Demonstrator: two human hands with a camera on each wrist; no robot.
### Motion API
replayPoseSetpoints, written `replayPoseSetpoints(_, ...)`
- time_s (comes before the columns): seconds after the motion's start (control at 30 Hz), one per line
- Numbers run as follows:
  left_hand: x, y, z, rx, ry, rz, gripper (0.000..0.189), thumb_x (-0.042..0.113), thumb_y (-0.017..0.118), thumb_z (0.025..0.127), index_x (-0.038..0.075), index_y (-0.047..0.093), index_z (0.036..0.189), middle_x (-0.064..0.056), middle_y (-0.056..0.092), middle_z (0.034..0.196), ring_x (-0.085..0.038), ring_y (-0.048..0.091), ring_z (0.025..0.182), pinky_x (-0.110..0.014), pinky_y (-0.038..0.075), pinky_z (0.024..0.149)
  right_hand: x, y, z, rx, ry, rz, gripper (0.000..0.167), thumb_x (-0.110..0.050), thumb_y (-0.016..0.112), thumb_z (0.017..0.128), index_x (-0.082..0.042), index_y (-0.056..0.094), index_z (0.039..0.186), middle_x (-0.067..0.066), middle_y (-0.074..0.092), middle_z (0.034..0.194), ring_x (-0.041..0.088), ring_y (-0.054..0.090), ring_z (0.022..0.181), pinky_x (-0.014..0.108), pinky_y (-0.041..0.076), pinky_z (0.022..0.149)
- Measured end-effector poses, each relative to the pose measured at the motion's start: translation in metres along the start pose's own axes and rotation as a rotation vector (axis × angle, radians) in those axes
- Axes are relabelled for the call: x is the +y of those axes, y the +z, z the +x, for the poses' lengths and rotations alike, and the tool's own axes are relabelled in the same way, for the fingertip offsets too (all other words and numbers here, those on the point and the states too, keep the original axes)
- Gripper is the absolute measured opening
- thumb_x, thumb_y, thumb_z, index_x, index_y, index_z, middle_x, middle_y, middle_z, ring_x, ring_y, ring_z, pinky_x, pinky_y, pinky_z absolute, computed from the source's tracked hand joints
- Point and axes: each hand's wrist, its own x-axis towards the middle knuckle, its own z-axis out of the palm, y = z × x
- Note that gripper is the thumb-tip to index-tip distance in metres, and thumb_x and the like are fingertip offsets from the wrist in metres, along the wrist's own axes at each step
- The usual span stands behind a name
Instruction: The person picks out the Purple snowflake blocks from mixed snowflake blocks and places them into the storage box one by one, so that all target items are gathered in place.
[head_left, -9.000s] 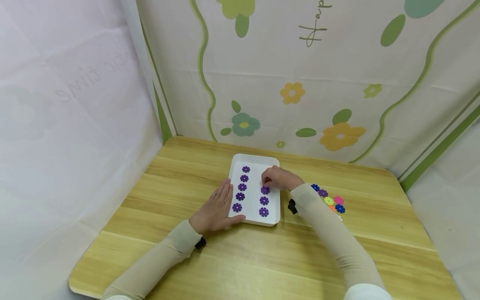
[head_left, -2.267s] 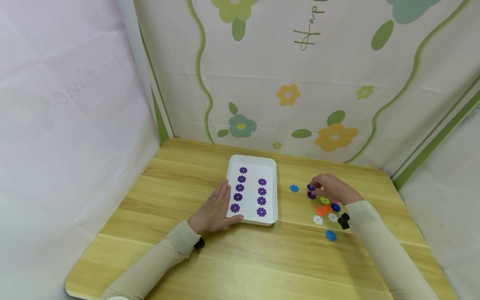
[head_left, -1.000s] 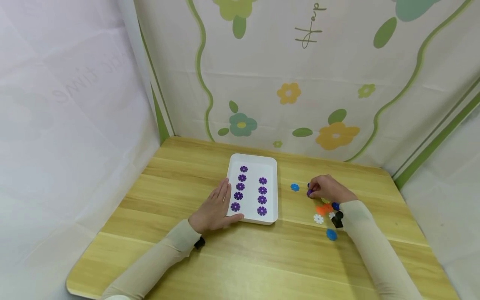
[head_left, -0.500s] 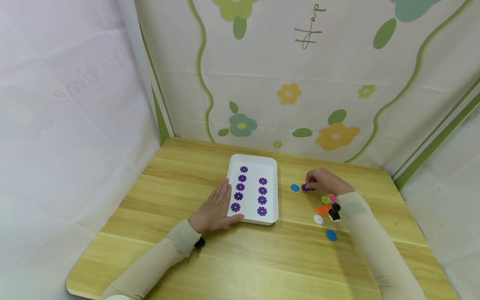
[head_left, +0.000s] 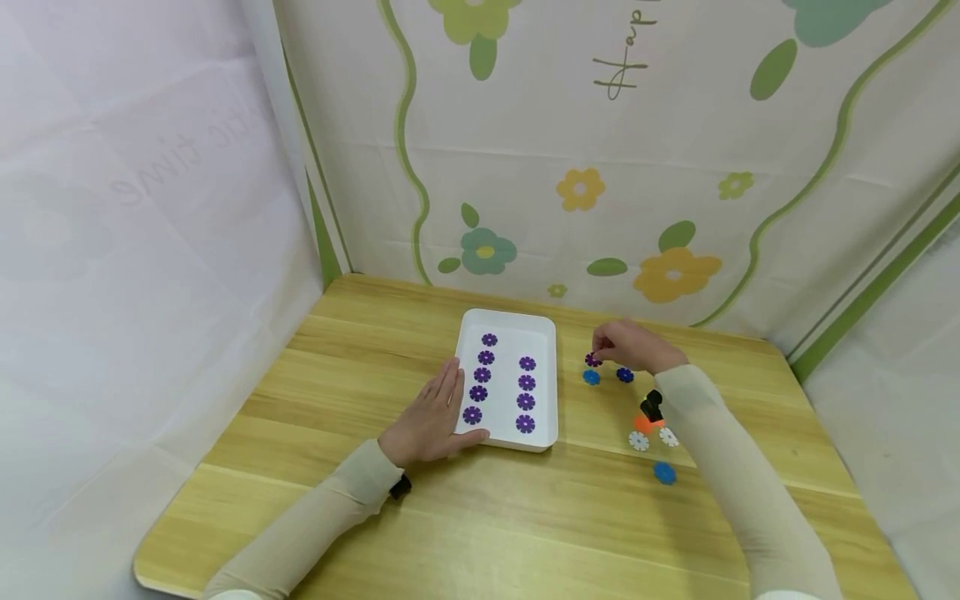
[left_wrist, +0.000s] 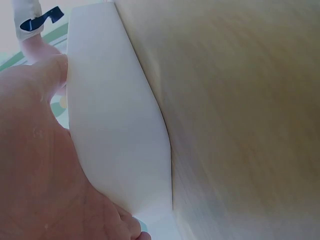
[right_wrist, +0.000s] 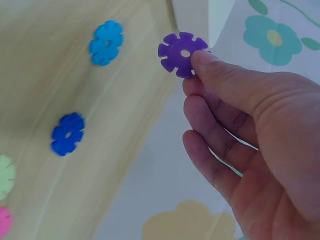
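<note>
A purple snowflake disc [right_wrist: 172, 61], slotted round its edge with a hole in the middle, is pinched between thumb and forefinger of my right hand [head_left: 636, 345]. In the head view it hovers right of the white tray [head_left: 504, 392], beyond a light-blue snowflake disc [head_left: 591, 377]. Inside the tray lie two columns of purple snowflake discs [head_left: 482, 375], the left column longer than the right. My left hand [head_left: 424, 421] rests with straight fingers along the tray's left side, thumb at its near edge. The left wrist view shows this hand against the tray's outer wall [left_wrist: 115, 110].
A dark-blue snowflake disc [head_left: 625, 375] lies under the right hand. Nearer sit white discs [head_left: 639, 441], an orange disc [head_left: 643, 424] and another blue disc [head_left: 664, 472]. Green [right_wrist: 6, 176] and pink [right_wrist: 4, 221] discs show in the right wrist view. A printed curtain [head_left: 510, 108] stands behind the table.
The right hand placed a purple disc in the right column, then returned to the loose discs. It has since picked up another purple one and moved left and away. The left hand stays put.
</note>
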Motion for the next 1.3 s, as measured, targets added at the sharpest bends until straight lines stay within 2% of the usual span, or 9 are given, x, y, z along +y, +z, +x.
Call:
replayPoseSetpoints(0.2, 0.002, -0.003, 0.001, -0.045, -0.028, 0.004, 0.111, 0.074, 0.044, 0.102, -0.011, 0.009, 0.164, -0.030, -0.003, 0.175, -0.042, 0.004, 0.165, -0.053, 0.020, 0.133, -0.014, -0.007, 0.015, 0.002, -0.011, -0.011, 0.016, -0.012, 0.068, 0.104, -0.008, 0.073, 0.090, 0.001, 0.071, 0.085, 0.015, 0.054, 0.070, 0.028, 0.048, 0.067)
replayPoseSetpoints(0.33, 0.003, -0.003, 0.000, -0.035, -0.027, -0.001, 0.111, 0.074, 0.044, 0.102, -0.012, 0.010, 0.164, -0.030, -0.002, 0.175, -0.043, 0.005, 0.165, -0.054, 0.021, 0.133, -0.025, -0.011, 0.027, 0.001, -0.020, -0.035, 0.016, -0.013, 0.068, 0.104, -0.006, 0.074, 0.091, 0.001, 0.072, 0.086, 0.016, 0.055, 0.072, 0.028, 0.049, 0.067)
replayPoseSetpoints(0.8, 0.005, -0.003, -0.001, -0.023, -0.017, 0.018, 0.111, 0.074, 0.044, 0.101, -0.011, 0.012, 0.164, -0.030, 0.001, 0.175, -0.043, 0.007, 0.165, -0.054, 0.022, 0.133, -0.047, -0.010, 0.062, -0.015, -0.038, -0.055, 0.013, -0.012, 0.068, 0.104, -0.005, 0.075, 0.097, 0.006, 0.074, 0.092, 0.017, 0.060, 0.077, 0.031, 0.053, 0.072)
replayPoseSetpoints(1.07, 0.007, -0.003, -0.001, -0.043, -0.038, -0.001, 0.112, 0.075, 0.045, 0.101, -0.010, 0.009, 0.165, -0.028, -0.002, 0.176, -0.040, 0.004, 0.166, -0.053, 0.021, 0.133, -0.058, -0.008, 0.078, -0.029, -0.039, -0.053, 0.013, -0.012, 0.067, 0.104, -0.002, 0.075, 0.099, 0.017, 0.075, 0.101, 0.018, 0.060, 0.081, 0.032, 0.054, 0.076)
replayPoseSetpoints(1.3, 0.008, -0.006, -0.003, -0.025, -0.031, -0.017, 0.111, 0.073, 0.047, 0.101, -0.011, 0.012, 0.164, -0.030, 0.000, 0.175, -0.042, 0.006, 0.165, -0.055, 0.023, 0.132, -0.063, -0.002, 0.092, -0.043, -0.001, -0.049, 0.015, -0.014, 0.066, 0.105, -0.004, 0.076, 0.101, 0.018, 0.076, 0.105, 0.018, 0.062, 0.080, 0.031, 0.055, 0.076)
